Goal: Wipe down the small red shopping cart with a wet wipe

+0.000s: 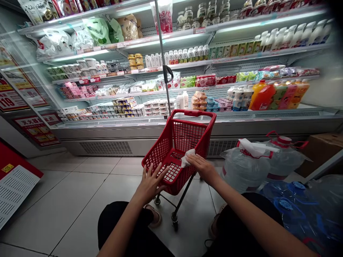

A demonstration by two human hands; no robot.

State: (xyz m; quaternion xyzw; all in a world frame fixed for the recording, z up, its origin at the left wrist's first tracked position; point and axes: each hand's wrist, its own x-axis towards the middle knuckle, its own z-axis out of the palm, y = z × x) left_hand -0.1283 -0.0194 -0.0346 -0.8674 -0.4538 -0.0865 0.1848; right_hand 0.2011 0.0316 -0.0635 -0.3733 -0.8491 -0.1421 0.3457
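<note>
lying under right grip (203, 166): white cloth (185, 159)

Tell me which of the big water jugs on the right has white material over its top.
The clear jug nearest the red cart: white material lies over its top, whereas the clear jug behind shows its red cap uncovered.

So from my end of the feed, I've got black trousers (118, 219) on both legs, matte and plain as far as I can see. Left shoe (155, 217) looks beige-ish with a paler edge; the right shoe (213, 228) is mostly in shadow, tbh. Forearms (122, 223) are bare, same with the left hand (150, 184) and right hand (204, 167).
</note>
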